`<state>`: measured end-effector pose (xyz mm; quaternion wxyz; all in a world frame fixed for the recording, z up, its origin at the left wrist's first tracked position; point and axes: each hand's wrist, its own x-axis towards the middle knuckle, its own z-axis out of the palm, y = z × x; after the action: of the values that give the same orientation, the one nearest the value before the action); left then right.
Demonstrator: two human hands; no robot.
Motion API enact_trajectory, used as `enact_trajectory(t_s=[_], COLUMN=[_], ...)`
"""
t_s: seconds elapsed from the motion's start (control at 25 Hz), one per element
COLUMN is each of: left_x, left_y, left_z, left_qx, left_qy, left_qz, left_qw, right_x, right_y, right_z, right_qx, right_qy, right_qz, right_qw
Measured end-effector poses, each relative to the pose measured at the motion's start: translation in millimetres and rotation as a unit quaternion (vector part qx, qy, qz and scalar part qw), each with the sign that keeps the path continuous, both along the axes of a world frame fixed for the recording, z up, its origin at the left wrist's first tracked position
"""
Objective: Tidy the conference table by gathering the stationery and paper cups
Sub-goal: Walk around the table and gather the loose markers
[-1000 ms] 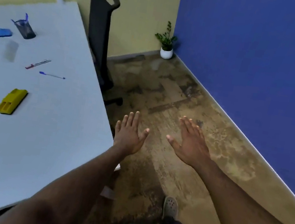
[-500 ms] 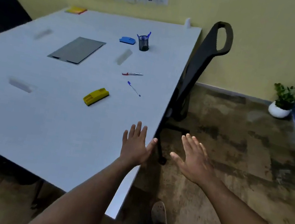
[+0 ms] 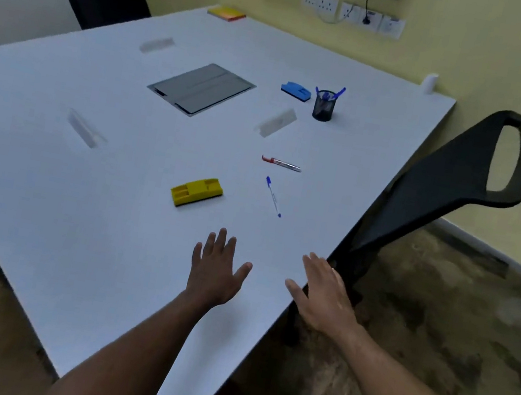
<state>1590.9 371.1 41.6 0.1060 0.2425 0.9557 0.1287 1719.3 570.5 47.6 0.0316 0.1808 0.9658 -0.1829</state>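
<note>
Both the left hand [image 3: 215, 267] and the right hand [image 3: 322, 293] hover spread and empty over the table's [image 3: 74, 216] near edge; beyond lie the yellow eraser [image 3: 196, 191], blue pen [image 3: 273, 196] and red marker [image 3: 281, 163]; a hasty sweep could roll them off; farther, the mesh pen cup [image 3: 324, 105] looks tippable; no paper cups clearly visible.

blue pen [image 3: 273, 196], red marker [image 3: 281, 163], yellow eraser [image 3: 196, 191] flat on white table [image 3: 77, 200]
</note>
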Motion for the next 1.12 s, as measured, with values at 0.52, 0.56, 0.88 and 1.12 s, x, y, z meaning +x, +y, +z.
enact_trajectory(t_s=[0.52, 0.56, 0.88, 1.12], left_x=[-103.2, -113.5, -213.0, -212.8], left_y=[34.1, 36.3, 69.3, 178.7], left_z=[-39.6, -41.5, -42.0, -55.9], left_qx=[-0.063, -0.068, -0.060, 0.031], left_qy=[-0.053, -0.052, -0.001, -0.108], left_qz=[0.128, 0.139, 0.232, 0.227], left_qw=[0.988, 0.987, 0.971, 0.968], right_x=[-197.1, -211.1, -326.0, -398.7], right_y=[41.5, 42.7, 82.1, 156.1], right_z=[-54.6, -59.3, -77.9, -74.7], right_qx=[-0.093, -0.095, -0.098, -0.026], right_qy=[0.004, 0.000, 0.049, 0.134], right_qz=[0.113, 0.128, 0.177, 0.078], right_qw=[0.989, 0.987, 0.978, 0.988])
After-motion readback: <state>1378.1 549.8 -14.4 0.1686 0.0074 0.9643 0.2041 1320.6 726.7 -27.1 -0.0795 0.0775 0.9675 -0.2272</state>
